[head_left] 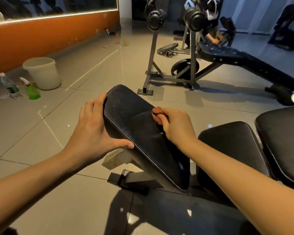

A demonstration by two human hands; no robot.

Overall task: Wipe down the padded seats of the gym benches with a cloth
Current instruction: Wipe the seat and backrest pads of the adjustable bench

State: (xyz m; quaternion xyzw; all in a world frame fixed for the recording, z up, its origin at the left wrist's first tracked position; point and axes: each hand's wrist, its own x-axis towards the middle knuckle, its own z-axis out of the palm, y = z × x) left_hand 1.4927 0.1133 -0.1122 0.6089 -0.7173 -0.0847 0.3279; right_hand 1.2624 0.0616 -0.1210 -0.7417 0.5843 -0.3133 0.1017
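A tilted black padded bench seat (134,119) fills the centre of the head view. My left hand (93,126) holds its left edge, fingers up the side and thumb under the lower edge. My right hand (175,126) grips a bunched reddish-brown cloth (157,114) and presses it onto the seat's right part. Most of the cloth is hidden inside the fist. Two more black pads (234,146) of the same bench lie to the right.
A pale bucket (42,72), a clear water bottle (8,85) and a green spray bottle (31,90) stand on the tiled floor at left. A second bench with a rack (227,56) and weight plates sits behind, where another person's hand reaches.
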